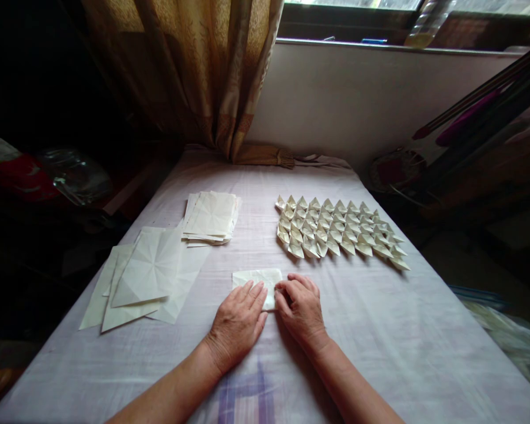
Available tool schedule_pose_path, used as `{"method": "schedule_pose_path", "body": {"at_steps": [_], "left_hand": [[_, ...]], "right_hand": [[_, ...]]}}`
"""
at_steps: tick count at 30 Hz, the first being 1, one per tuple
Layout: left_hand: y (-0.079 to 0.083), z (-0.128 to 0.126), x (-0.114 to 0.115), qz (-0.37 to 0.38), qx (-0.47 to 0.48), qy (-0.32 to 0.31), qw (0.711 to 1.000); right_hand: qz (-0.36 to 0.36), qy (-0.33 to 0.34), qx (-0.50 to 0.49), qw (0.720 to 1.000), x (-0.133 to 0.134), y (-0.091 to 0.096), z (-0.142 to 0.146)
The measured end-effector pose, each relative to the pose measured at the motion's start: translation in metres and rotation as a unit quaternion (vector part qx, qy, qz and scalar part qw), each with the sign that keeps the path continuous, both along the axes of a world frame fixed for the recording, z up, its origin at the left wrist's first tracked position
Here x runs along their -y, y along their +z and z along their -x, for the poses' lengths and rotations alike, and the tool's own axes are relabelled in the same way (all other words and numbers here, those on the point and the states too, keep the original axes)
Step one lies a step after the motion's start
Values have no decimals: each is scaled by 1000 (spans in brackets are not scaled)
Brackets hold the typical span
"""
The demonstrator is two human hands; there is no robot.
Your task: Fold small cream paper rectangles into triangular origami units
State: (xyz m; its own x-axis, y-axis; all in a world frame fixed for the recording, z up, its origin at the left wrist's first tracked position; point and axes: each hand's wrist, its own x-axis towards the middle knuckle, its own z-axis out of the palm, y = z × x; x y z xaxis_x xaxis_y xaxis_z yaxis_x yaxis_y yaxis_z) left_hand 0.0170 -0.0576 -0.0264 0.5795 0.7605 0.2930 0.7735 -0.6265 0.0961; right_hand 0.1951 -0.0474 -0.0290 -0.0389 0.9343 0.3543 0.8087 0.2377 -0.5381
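Observation:
A pale sheet of paper (257,275), apparently folded over, lies flat on the cloth-covered table in front of me. My left hand (244,312) rests on its lower left part, fingers stretched out and lying flat. At the paper's right edge, my right hand (301,306) has its fingers curled, with thumb and forefinger pinched against that edge. The palm side of the right hand is hidden. Beyond it stand rows of small folded paper boats (335,228), packed close together.
Creased loose sheets (152,268) overlap at the left, near a neat stack of paper (211,215). A purplish-white cloth (380,341) covers the table. A brown curtain (189,70) hangs at the back, and a plastic bottle (429,23) leans on the windowsill.

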Motion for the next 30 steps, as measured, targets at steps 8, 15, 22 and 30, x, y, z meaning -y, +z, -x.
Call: {"method": "schedule_pose_path", "body": {"at_steps": [8,15,22,30], "left_hand": [[1,1,0,14,-6,0,1000],[-2,7,1,14,-31,-13,999],[6,15,0,64,-50,-46,996],[9,46,-6,87,-95,-96,987]], "right_hand": [[9,-8,61,998,9,2,4],[54,-16,103,993,12,3,0],[52,-26,108,992,16,2,-18],[53,-26,100,993,15,2,-17]]}}
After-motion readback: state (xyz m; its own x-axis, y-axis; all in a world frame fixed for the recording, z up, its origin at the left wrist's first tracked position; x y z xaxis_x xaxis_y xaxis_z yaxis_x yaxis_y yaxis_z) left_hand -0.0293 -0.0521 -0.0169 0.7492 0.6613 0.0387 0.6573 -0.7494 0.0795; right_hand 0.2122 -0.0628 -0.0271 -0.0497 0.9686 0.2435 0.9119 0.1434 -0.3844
